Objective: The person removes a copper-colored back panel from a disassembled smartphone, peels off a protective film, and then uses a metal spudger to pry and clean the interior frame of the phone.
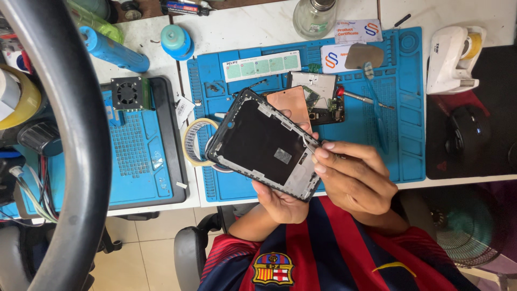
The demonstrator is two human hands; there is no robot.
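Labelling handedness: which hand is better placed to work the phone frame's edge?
Right, probably. The right hand pinches a thin tool against the edge of the phone frame; the left hand is underneath, supporting it.

Glossy black phone frame (264,144) with metal edges; matt blue rubbery mat (404,134).

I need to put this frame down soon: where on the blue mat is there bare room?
The blue silicone mat is bare along its right side, right of the blue-handled tool. Its lower left corner, below the roll of tape, is also free. The top middle is crowded with the circuit board, cards and copper plate.
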